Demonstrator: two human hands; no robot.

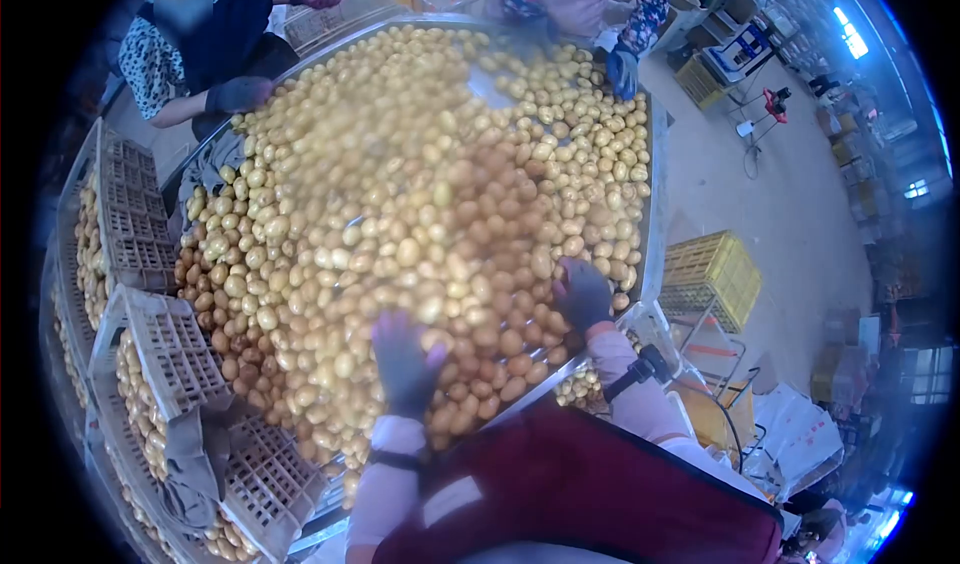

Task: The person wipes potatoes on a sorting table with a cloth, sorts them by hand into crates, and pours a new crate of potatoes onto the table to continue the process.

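In the head view, a broad table (657, 174) with a metal rim carries a deep spread of potatoes (330, 274), or something much like them, lying ahead of both gloved hands and between them. The left hand (405, 369) rests over the spread just inside the near edge, thumb and fingers apart, with no single piece visibly held. The right hand (585, 302) is by the near right corner, touching the spread on its inner side; whether its fingers have closed on a piece cannot be told. A darker brown band (490, 224) of potatoes runs from the near edge toward the middle, its near end between the hands; the oval pieces point in mixed directions. Beyond the left edge stand slatted crates: an upper crate (137, 204) and a middle crate (175, 354), both with potatoes showing, and a lower crate (265, 479) beside a grey cloth (188, 464), with more potatoes near its foot. Off the right edge, a yellow crate (735, 279) sits apart; its contents cannot be made out. One co-worker's gloved hand (240, 95) is at the far left corner, another co-worker's blue glove (622, 74) at the far right.
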